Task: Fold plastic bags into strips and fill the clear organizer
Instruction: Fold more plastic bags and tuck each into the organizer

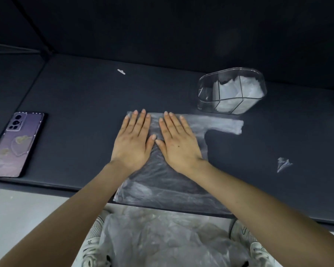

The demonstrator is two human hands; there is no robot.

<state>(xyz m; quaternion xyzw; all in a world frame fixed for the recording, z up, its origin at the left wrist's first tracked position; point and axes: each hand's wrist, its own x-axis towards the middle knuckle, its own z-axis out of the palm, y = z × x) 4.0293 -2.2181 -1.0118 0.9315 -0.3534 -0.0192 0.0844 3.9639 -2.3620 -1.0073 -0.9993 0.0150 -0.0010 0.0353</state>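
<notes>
Nearest the camera, a loose pile of bags [162, 237] lies low between two pale shoes [93, 245], below the table's front edge.

On the dark table [75, 105] a thin clear bag [162, 187] is spread flat, its near edge hanging slightly over the table's front edge. Both forearms reach across it. The left hand [132, 143] and right hand [178, 145] lie palm down on the bag's far half, fingers straight and slightly spread, pressing the plastic flat rather than holding it. The two thumbs nearly meet at the middle of the bag, and the fingertips reach about to its far edge. The left hand sits over the bag's left edge, with part of the palm over bare table. The right hand lies fully on the plastic.

From the bag's far right corner a handle strip [226, 125] runs out to the right, flat on the table, beyond the right hand.

A phone [15, 145] lies back up at the left, well apart from the bag. A small crumpled scrap [282, 164] of clear plastic lies to the right of the bag.

Farther back on the right, just beyond the handle strip, stands the clear organizer [231, 69], split by dividers into compartments. The middle and right compartments hold white bundled bags [239, 89]. What the left one holds cannot be told.

Farthest off, a small white piece [121, 71] lies near the table's back.
</notes>
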